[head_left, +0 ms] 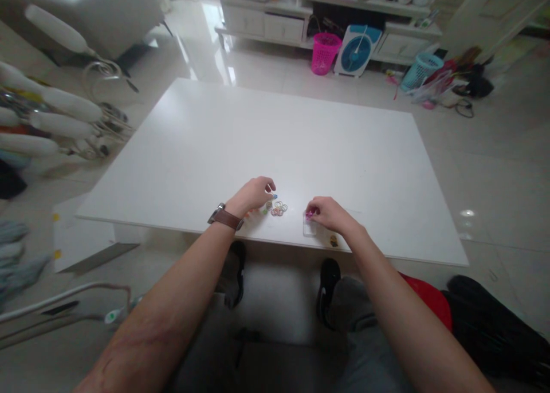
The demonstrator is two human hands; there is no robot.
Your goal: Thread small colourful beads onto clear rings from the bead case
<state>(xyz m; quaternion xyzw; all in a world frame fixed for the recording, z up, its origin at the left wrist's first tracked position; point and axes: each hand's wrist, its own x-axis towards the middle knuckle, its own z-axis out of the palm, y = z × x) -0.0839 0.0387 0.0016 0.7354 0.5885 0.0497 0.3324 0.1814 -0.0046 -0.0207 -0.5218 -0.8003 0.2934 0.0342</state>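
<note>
My left hand [256,192], with a brown-strapped watch [226,216] on its wrist, is just above the table with curved fingers apart. A tiny blue piece [275,196] shows right by its fingertips; whether they touch is unclear. Beside that hand lies a small pile of thin coloured rings [278,209], with orange and green bits partly hidden under the palm. My right hand [325,211] has its fingers closed on a small pink-purple piece [309,215], too small to name. It is over a clear flat container [309,229]. A small yellow-and-black piece [333,241] lies near the front edge.
The white table [292,141] spans the view before me. Behind it on the floor stand a pink basket [325,54], a blue-and-white fan [356,52] and a light-blue basket [421,71]. White-padded metal equipment [64,124] is at the left.
</note>
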